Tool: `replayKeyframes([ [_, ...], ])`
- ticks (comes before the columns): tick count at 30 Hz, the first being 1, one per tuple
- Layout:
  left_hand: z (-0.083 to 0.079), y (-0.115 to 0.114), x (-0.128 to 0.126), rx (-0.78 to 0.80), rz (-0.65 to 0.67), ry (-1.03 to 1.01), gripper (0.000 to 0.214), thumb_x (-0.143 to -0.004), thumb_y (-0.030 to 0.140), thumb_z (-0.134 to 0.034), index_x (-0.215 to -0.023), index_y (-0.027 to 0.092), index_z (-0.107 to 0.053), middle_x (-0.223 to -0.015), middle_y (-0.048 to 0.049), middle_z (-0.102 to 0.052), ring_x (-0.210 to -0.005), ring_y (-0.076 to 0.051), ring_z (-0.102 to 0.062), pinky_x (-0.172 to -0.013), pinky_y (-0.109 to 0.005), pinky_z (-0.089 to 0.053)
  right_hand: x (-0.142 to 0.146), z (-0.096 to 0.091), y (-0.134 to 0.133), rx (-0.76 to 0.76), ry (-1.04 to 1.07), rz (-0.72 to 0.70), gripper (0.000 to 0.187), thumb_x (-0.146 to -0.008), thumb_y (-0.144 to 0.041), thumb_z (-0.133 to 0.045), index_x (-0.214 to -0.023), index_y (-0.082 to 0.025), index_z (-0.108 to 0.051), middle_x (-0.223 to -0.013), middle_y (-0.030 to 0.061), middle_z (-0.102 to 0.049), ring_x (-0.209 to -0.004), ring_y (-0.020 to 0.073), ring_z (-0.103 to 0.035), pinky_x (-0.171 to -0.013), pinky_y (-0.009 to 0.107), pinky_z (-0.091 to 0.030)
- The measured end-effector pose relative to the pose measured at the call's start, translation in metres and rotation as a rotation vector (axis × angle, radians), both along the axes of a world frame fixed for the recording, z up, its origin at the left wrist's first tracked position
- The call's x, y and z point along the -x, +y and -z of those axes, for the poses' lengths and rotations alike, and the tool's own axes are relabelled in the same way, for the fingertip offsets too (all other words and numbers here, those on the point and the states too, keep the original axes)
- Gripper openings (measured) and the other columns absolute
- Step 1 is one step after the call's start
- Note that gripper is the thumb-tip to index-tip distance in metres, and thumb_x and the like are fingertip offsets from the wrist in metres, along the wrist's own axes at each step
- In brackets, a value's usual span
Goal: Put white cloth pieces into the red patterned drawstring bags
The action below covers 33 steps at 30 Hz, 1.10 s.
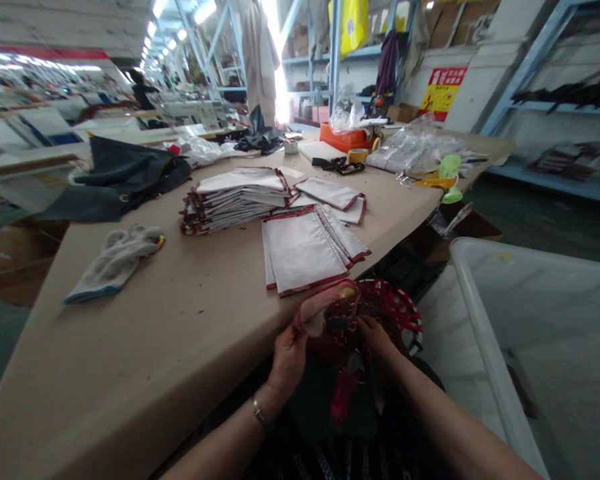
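My left hand [289, 353] and my right hand [375, 335] are both closed on a small red patterned fabric piece [330, 313] with a pale lining, held just off the near edge of the brown table [155, 347]. A red plastic basket [395, 308] sits right behind my right hand. On the table just beyond lies a small stack of flat white pieces with red edging [307, 250]. A taller pile of the same pieces [237, 197] stands further back, with two more pieces [337, 197] beside it.
A pair of white work gloves [115, 260] lies at the left of the table, dark fabric [117, 177] behind them. A large white plastic bin [540, 333] stands at my right. Tape, an orange tray [345, 139] and plastic bags [415, 150] crowd the far end.
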<state>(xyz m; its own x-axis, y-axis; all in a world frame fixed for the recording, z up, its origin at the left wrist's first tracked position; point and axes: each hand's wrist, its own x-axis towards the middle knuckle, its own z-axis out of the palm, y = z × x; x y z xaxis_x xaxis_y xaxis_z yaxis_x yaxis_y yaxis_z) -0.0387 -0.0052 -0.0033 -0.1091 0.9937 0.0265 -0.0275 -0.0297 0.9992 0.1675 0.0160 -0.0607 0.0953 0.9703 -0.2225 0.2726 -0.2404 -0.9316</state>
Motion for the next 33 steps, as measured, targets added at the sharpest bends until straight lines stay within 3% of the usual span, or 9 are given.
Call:
replayKeyframes([
  [3,-0.018,-0.011,0.018,0.004,0.147,0.049,0.027,-0.076,0.040,-0.065,-0.068,0.014,-0.067,-0.062,0.0009,-0.062,-0.061,-0.012,-0.053,-0.061,-0.021,-0.047,-0.011,-0.018,0.001,-0.080,0.123,-0.056,0.041,-0.083,-0.047,-0.056,-0.115,-0.022,-0.062,-0.116,0.0054,-0.066,-0.113,0.0231,-0.057,-0.097,0.036,-0.044],
  [8,-0.097,0.014,0.008,-0.055,0.392,0.045,0.034,-0.079,0.047,-0.062,-0.069,0.015,-0.067,-0.063,0.0004,-0.061,-0.060,-0.011,-0.053,-0.059,-0.020,-0.046,-0.006,-0.097,0.027,-0.193,0.434,-0.338,0.042,-0.067,-0.049,-0.072,-0.095,-0.019,-0.068,-0.093,0.0047,-0.072,-0.086,0.0221,-0.065,-0.079,0.034,-0.050],
  [12,-0.142,0.042,0.014,-0.240,0.289,-0.045,0.042,-0.084,0.055,-0.053,-0.089,0.017,-0.069,-0.080,-0.0038,-0.069,-0.070,-0.014,-0.061,-0.064,-0.024,-0.050,-0.006,-0.178,0.026,-0.469,0.340,0.038,0.037,-0.075,-0.053,-0.059,-0.098,-0.024,-0.064,-0.097,0.0053,-0.070,-0.083,0.0224,-0.066,-0.070,0.037,-0.051],
  [16,-0.139,0.052,0.046,-0.411,0.141,0.204,0.029,-0.086,0.042,-0.055,-0.097,0.017,-0.067,-0.086,-0.0058,-0.070,-0.077,-0.015,-0.064,-0.072,-0.028,-0.052,-0.052,-0.219,0.018,-0.518,0.149,0.240,0.036,-0.085,-0.053,-0.049,-0.110,-0.030,-0.060,-0.108,0.0069,-0.066,-0.079,0.0210,-0.063,-0.066,0.037,-0.048],
  [19,-0.118,0.049,0.065,-0.449,0.079,0.642,0.014,-0.082,0.025,-0.060,-0.088,0.016,-0.068,-0.080,-0.0049,-0.069,-0.073,-0.015,-0.062,-0.072,-0.029,-0.051,-0.090,-0.183,0.022,-0.379,-0.136,0.251,0.030,-0.073,-0.054,-0.060,-0.081,-0.026,-0.066,-0.081,0.0083,-0.067,-0.066,0.0224,-0.057,-0.061,0.037,-0.044],
  [25,-0.092,0.046,0.064,-0.644,0.242,1.188,0.022,-0.081,0.014,-0.055,-0.101,0.015,-0.065,-0.107,-0.0106,-0.066,-0.101,-0.023,-0.057,-0.096,-0.041,-0.045,-0.110,-0.008,0.008,-0.124,-0.452,0.222,0.039,-0.070,-0.055,-0.050,-0.082,-0.021,-0.064,-0.081,0.0110,-0.069,-0.077,0.0294,-0.063,-0.073,0.042,-0.047],
  [27,-0.091,0.048,0.059,-0.646,0.276,1.292,0.023,-0.083,0.013,-0.052,-0.102,0.014,-0.064,-0.107,-0.0116,-0.065,-0.103,-0.024,-0.056,-0.097,-0.041,-0.045,-0.111,0.034,0.003,-0.034,-0.552,0.233,0.039,-0.072,-0.052,-0.047,-0.088,-0.020,-0.063,-0.089,0.0134,-0.069,-0.085,0.0325,-0.064,-0.080,0.046,-0.047],
  [30,-0.092,0.053,0.056,-0.618,0.297,1.416,0.020,-0.085,0.012,-0.048,-0.094,0.014,-0.066,-0.100,-0.0116,-0.066,-0.098,-0.023,-0.057,-0.092,-0.038,-0.047,-0.105,0.044,0.007,0.000,-0.546,0.236,0.047,-0.072,-0.049,-0.051,-0.106,-0.017,-0.060,-0.099,0.0150,-0.068,-0.091,0.0327,-0.063,-0.084,0.047,-0.047],
  [33,-0.095,0.057,0.056,-0.591,0.274,1.458,0.020,-0.086,0.011,-0.047,-0.086,0.015,-0.066,-0.091,-0.0105,-0.067,-0.088,-0.021,-0.059,-0.084,-0.035,-0.049,-0.076,-0.020,0.017,-0.292,-0.453,0.307,0.049,-0.082,-0.048,-0.046,-0.117,-0.015,-0.054,-0.110,0.0156,-0.064,-0.097,0.0268,-0.062,-0.090,0.043,-0.046],
])
